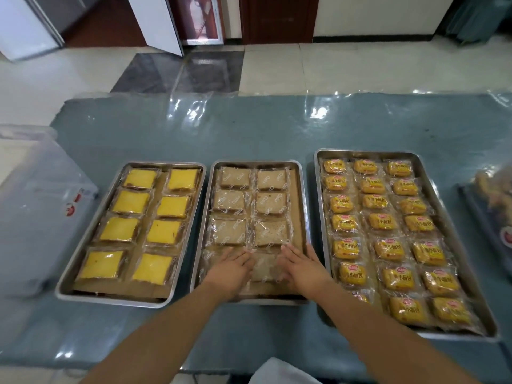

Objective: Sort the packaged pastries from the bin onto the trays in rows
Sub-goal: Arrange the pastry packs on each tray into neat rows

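We had three metal trays on the worktop (pixel 277 128), and we use the middle tray (pixel 304 206) as our landmark. It held brown pastries (pixel 232 200) in clear wrappers, laid in two columns. Our left hand (pixel 231 266) lay flat on the nearest left packet of this tray, with the fingers straight and close together, gripping nothing. Our right hand (pixel 300 266) lay in the same way, fingers straight, on the right side of the nearest right packet (pixel 264 268), which showed between the two hands. To the left of the middle tray stood the left tray (pixel 91 239) with eight yellow pastries (pixel 130 202) in two columns. To its right stood the bigger right tray (pixel 448 217), filled with small orange packets (pixel 375 202) in three columns. Further left than the left tray stood a clear plastic bin (pixel 41 212); we could not tell what was inside. Beyond the right tray, at the picture edge, was another container (pixel 487 217), blurred.
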